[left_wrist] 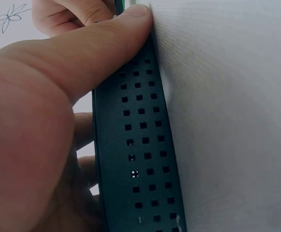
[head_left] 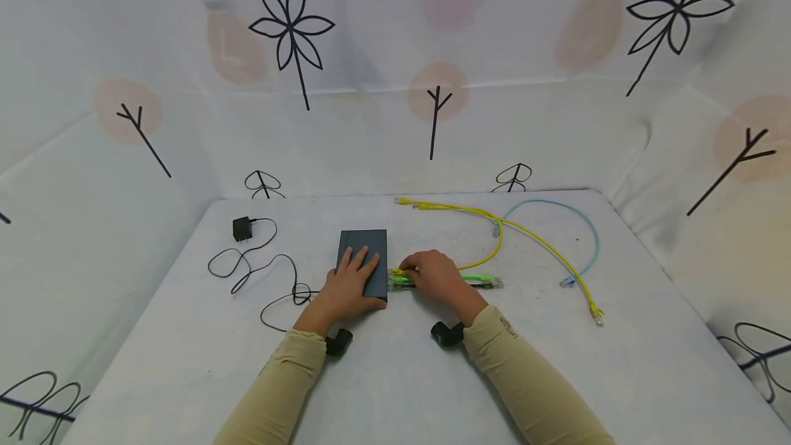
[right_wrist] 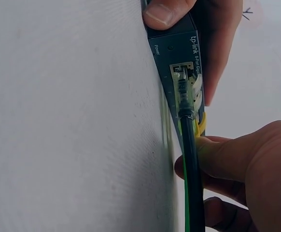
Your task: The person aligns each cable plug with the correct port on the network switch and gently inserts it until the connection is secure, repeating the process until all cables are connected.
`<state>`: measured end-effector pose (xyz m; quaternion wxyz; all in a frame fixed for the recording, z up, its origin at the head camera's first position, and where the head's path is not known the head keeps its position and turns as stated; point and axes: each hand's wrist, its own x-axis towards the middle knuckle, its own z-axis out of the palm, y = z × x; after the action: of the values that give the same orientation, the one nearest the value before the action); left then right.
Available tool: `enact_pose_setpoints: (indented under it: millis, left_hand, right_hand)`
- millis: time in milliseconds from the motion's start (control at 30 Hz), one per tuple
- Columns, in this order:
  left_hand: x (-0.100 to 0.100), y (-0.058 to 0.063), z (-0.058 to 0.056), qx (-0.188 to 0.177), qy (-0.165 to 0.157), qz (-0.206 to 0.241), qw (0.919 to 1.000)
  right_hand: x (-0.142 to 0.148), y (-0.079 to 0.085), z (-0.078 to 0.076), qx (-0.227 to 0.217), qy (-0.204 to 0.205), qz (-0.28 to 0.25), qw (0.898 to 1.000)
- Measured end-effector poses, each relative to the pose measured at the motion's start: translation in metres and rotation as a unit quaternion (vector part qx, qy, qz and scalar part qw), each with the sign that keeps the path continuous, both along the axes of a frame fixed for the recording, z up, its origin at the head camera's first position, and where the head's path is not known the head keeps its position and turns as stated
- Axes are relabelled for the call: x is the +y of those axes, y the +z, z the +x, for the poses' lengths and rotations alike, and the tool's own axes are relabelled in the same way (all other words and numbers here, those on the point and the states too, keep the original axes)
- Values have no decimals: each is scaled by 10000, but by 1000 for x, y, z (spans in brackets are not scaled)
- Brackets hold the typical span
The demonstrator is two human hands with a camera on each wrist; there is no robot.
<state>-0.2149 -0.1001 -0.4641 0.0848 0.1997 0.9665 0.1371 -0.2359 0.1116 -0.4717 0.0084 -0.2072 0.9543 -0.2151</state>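
A dark tp-link network switch [head_left: 374,287] lies on the table. My left hand [head_left: 349,286] grips it, fingers spread over the top and thumb along the near vented side [left_wrist: 143,145]. At the switch's right side, my right hand [head_left: 434,275] pinches the plug end of a yellow network cable [right_wrist: 202,124] close to the ports. A black network cable [right_wrist: 193,188] has its clear plug in a port at the front panel's near end. Beside it runs a green cable [head_left: 478,277]. My right hand's fingers partly hide the yellow plug, so its seating cannot be told.
Left of the switch lie a black power adapter [head_left: 242,229] and its looped thin cord [head_left: 290,257]. Another yellow cable [head_left: 550,246] and a light blue cable [head_left: 594,225] curve across the table's right side. A patterned cloth wall [head_left: 371,143] stands behind.
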Motion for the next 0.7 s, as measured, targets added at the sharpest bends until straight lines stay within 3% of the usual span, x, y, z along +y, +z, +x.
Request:
enact_pose_setpoints:
  millis: [700]
  left_hand:
    - [0,1,0,11,-33,-98,9999]
  right_hand:
    - [-3,-2,2,217,81,-142,9996]
